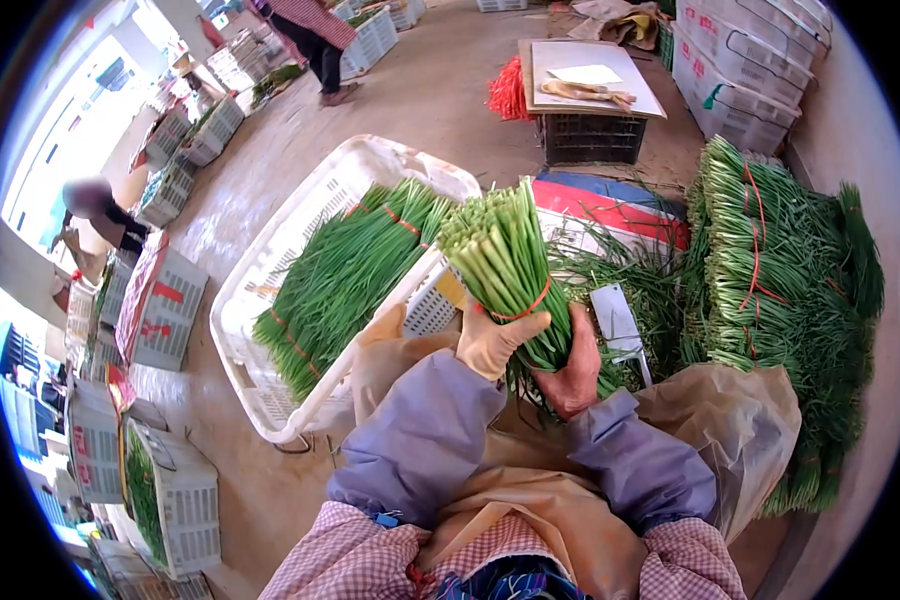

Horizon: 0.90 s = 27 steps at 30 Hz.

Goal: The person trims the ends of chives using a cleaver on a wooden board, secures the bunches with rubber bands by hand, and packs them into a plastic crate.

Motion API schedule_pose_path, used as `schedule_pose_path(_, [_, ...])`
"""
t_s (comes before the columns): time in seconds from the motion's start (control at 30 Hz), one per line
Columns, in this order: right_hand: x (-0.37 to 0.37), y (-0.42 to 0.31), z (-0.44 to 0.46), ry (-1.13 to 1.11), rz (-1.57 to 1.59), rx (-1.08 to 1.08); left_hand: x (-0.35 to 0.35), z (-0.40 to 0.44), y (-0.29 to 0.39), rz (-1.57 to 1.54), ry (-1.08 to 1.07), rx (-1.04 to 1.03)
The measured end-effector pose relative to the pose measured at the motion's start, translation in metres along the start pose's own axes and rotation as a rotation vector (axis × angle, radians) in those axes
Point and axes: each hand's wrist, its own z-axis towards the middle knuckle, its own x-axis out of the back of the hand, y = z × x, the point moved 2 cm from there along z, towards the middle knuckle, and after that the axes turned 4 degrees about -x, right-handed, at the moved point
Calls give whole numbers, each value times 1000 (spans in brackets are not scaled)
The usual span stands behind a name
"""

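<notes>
In front of me I hold a thick bundle of garlic chives (495,250), tilted, with pale cut ends up and a red band around its middle. My left hand (497,342), in a tan glove, wraps the bundle's left side just below the band, thumb across the front. My bare right hand (572,370) closes round the lower right side, where green leaves hang. Beside it, a flat metal blade (618,318) lies on loose chive trimmings (660,290). To the left, a white plastic crate (235,330) contains several banded chive bundles (355,270).
A tall stack of banded chives (790,290) stands on the right by the wall. Ahead, a board (595,75) rests on a black crate (595,138), with red bands (510,92) hanging beside it. White crates (745,75) are piled at back right. People work farther left.
</notes>
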Motion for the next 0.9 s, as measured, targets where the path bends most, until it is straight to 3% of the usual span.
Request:
schedule_pose_path(0.2, [12, -4, 15, -459, 39, -63, 6, -6, -16, -21, 275, -132])
schedule_pose_path(0.23, [24, -21, 23, -403, 66, -178, 11, -5, -22, 51, 229, -201])
schedule_pose_path(0.27, [30, -28, 27, -185, 48, -49, 15, -6, -27, 107, 211, -240])
schedule_pose_path(0.33, [43, -67, 39, -38, -39, 28, 17, -8, -30, 318, 249, -326])
schedule_pose_path(0.47, [25, -122, 65, -86, -328, 584, 16, -8, -34, 797, 383, -448])
schedule_pose_path(0.57, [5, -152, 87, -35, -653, 742, 16, -13, -26, 908, 381, -346])
schedule_pose_path(0.67, [-13, -138, 96, -169, -871, 729, 18, -17, -23, 994, 389, -288])
schedule_pose_path(0.8, [-21, -134, 100, -134, -878, 743, 19, -20, -21, 1011, 357, -170])
schedule_pose_path(0.9, [2, -138, 109, -277, -610, 691, 20, -22, -17, 1025, 322, -177])
